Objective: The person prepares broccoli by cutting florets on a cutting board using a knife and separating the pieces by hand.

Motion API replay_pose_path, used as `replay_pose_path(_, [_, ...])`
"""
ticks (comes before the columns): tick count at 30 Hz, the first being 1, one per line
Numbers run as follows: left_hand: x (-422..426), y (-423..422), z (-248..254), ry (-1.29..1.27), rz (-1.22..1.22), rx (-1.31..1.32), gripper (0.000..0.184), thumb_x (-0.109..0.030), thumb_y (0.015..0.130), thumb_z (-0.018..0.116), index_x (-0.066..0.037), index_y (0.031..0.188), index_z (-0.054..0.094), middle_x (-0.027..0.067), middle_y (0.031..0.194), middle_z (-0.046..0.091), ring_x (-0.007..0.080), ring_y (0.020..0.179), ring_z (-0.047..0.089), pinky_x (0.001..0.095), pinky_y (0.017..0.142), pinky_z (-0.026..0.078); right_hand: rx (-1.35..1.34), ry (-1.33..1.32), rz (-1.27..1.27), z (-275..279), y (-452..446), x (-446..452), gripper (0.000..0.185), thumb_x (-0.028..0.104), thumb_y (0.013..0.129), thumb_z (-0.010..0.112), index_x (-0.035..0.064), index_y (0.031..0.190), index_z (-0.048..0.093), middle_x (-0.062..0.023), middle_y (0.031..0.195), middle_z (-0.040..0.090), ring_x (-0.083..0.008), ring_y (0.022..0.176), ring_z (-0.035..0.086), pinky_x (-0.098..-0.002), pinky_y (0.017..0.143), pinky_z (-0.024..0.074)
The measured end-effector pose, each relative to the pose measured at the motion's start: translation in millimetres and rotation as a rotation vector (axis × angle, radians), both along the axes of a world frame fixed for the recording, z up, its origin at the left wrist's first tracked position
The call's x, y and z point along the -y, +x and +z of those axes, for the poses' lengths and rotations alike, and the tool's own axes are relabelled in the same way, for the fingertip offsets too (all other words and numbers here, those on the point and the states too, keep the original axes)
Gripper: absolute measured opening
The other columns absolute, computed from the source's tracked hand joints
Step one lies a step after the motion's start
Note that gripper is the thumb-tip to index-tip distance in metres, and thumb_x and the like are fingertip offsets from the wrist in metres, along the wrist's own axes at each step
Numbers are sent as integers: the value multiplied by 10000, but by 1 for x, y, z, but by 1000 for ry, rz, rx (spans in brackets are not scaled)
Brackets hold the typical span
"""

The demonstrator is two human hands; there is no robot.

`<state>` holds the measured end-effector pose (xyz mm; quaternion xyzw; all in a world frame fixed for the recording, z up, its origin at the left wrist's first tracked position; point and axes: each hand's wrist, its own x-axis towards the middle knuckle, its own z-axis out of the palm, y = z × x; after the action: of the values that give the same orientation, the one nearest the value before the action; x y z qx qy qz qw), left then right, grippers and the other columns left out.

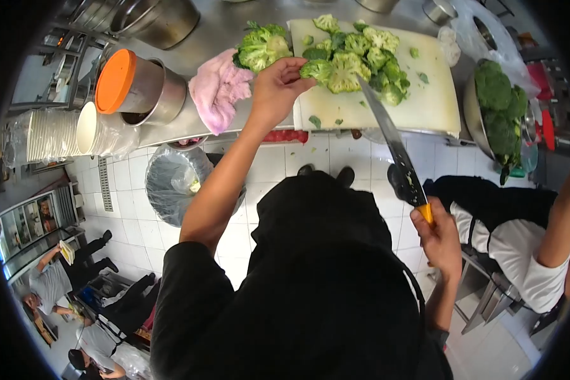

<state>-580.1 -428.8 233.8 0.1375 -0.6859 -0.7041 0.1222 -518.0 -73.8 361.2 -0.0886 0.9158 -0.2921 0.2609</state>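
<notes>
My right hand is wrapped round the yellow handle of a large kitchen knife. Its long blade, with green bits stuck to it, points up to the board, and the tip meets cut broccoli. At the left edge of that broccoli, my left hand pinches a floret between thumb and fingers. More florets lie heaped on the white cutting board, with small green scraps around them. Another broccoli head rests just left of the board, beyond my left wrist.
A pink cloth and an orange-lidded container in a steel pot stand left. A bowl of broccoli sits at the right. Below the counter is a lined bin. A person in a white sleeve is close on the right.
</notes>
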Motion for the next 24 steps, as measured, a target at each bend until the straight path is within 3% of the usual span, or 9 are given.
replay_pose_path(1, [-2, 5, -11, -46, 32, -3, 333, 82, 787, 703, 18, 1107, 636, 107, 1091, 686, 185, 969, 661, 278, 840, 552, 79, 51, 23, 11, -4, 10, 258, 214, 918, 650, 23, 1076, 581, -143, 673, 577, -280, 548, 570, -354, 548, 438])
replay_pose_path(4, [-6, 13, -39, -629, 71, -264, 328, 86, 761, 708, 2, 1070, 637, 107, 1108, 668, 229, 1011, 654, 298, 847, 551, 39, 160, 150, 12, -7, 24, 281, 231, 915, 649, 19, 1086, 580, -169, 699, 611, -368, 580, 581, -409, 594, 461])
replay_pose_path(5, [-5, 18, -48, -664, 44, -236, 350, 87, 734, 704, -14, 1063, 643, 127, 1148, 646, 293, 1045, 639, 331, 841, 547, -50, 158, 211, 5, -6, 23, 293, 237, 915, 648, 16, 1094, 576, -204, 729, 631, -420, 663, 592, -460, 664, 464])
replay_pose_path(12, [-5, 25, -41, -746, 15, -257, 310, 45, 752, 679, -7, 1058, 660, 131, 1157, 644, 320, 993, 647, 361, 800, 536, -76, 216, 287, 0, -13, 35, 298, 248, 924, 639, 19, 1102, 570, -230, 758, 641, -443, 756, 603, -493, 729, 457])
replay_pose_path(16, [-10, 25, -39, -775, 7, -270, 325, 34, 764, 663, -5, 1087, 661, 125, 1151, 649, 311, 926, 663, 356, 753, 541, -31, 176, 301, -2, -19, 41, 291, 234, 928, 631, 0, 1085, 557, -243, 746, 633, -463, 739, 616, -505, 669, 458])
replay_pose_path(24, [-9, 22, -43, -810, -8, -264, 287, 24, 774, 652, 15, 1059, 686, 143, 1152, 661, 305, 839, 680, 353, 697, 551, 33, 224, 373, 0, -33, 47, 272, 235, 951, 596, -13, 1037, 527, -263, 721, 620, -476, 734, 615, -519, 680, 457])
